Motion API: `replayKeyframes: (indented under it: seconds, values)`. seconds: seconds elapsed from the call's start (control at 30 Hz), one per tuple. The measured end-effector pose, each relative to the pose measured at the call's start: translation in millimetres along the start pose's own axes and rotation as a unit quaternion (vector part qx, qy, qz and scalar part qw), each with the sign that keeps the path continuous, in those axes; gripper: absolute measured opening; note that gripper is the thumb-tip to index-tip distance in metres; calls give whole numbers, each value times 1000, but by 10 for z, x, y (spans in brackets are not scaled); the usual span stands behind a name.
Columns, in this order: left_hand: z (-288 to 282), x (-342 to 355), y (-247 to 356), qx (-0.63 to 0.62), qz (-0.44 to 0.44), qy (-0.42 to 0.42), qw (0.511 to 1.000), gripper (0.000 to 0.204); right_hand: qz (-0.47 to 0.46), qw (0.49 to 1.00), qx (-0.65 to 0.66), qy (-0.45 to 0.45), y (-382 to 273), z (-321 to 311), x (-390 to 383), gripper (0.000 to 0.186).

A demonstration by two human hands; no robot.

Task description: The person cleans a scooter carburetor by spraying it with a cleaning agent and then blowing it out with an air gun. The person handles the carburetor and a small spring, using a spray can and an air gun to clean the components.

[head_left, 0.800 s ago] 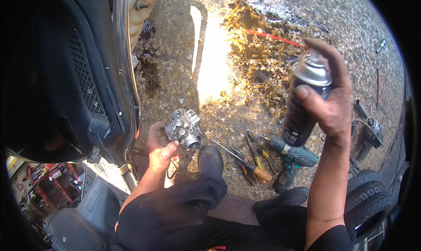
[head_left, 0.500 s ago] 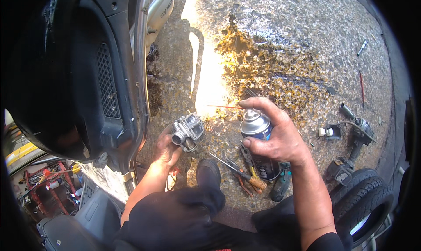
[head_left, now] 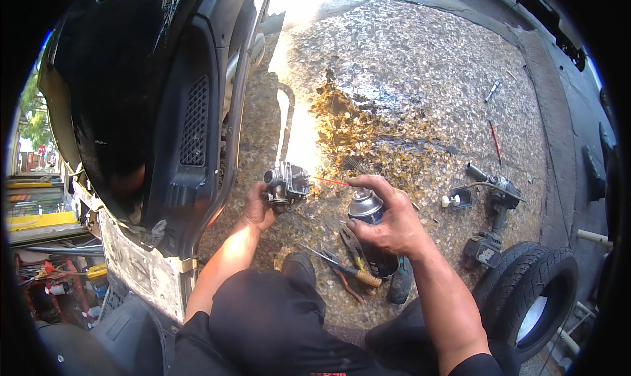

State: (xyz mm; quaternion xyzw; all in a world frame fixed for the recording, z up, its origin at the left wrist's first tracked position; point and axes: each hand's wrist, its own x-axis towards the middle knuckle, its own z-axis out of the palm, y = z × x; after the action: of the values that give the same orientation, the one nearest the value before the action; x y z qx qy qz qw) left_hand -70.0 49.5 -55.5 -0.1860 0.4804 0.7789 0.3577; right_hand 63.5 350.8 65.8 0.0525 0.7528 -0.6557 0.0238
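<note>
My left hand (head_left: 257, 206) grips a grey metal carburetor (head_left: 286, 183) just left of centre. My right hand (head_left: 396, 221) is wrapped round an aerosol can (head_left: 367, 206) with a silver top and dark blue body, a finger resting on its nozzle. The can's thin red straw (head_left: 328, 179) points left, its tip at or very near the carburetor. Below the can and partly behind it, pliers (head_left: 351, 246), a screwdriver (head_left: 360, 276) and a teal drill (head_left: 401, 282) lie on the ground.
A black scooter body panel (head_left: 194, 119) stands along the left, beside a red rack (head_left: 54, 290) of tools. At right lie an impact driver (head_left: 493, 225), a small white part (head_left: 452, 200) and stacked tyres (head_left: 539, 290). Oily stains mark the pebbled ground (head_left: 460, 67).
The can came down and left, its straw swinging round toward the carburetor. My left hand turned the carburetor. The camera's view has also shifted.
</note>
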Motion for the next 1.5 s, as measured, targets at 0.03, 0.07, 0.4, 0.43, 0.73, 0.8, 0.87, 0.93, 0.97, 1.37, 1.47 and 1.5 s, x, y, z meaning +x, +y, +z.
replayKeyframes:
  seconds: [0.03, 0.07, 0.4, 0.43, 0.73, 0.8, 0.87, 0.93, 0.97, 1.37, 1.47, 1.5]
  values:
    - [7, 22, -3, 12, -1, 0, 1000, 46, 18, 1000, -6, -2, -6, 5, -6, 58]
    - [12, 43, -5, 23, -2, 2, 1000, 46, 2, 1000, -9, 4, -16, 18, -18, 57]
    - [44, 18, -3, 36, -5, -33, 999, 49, 11, 999, -41, 19, -107, 74, -35, 57]
    - [51, 20, -2, 31, -4, -36, 999, 47, 8, 998, -54, 18, -112, 75, -28, 57]
    - [104, 14, 2, 69, -5, -31, 997, 49, 15, 999, -32, -1, -116, 79, 1, 56]
    - [102, 10, 2, 64, -9, -29, 997, 50, 18, 999, -32, -3, -104, 89, 4, 56]
    - [100, 4, 5, 64, -13, -33, 997, 50, 39, 999, -35, -1, -94, 100, 7, 56]
    - [107, -1, 9, 68, -20, -19, 997, 51, 17, 999, -35, 2, -89, 109, 10, 56]
    - [115, -3, 6, 65, -15, -32, 997, 50, 19, 999, -33, 3, -90, 112, 10, 56]
    - [68, 76, -12, 90, -58, -27, 994, 47, 90, 995, 33, -6, -49, 113, 19, 57]
    - [84, 55, -8, 86, -61, -36, 994, 49, 95, 994, 59, 9, 45, 98, 27, 60]
    - [105, 38, -6, 85, -64, -36, 994, 50, 85, 992, 88, 12, 83, 96, 26, 59]
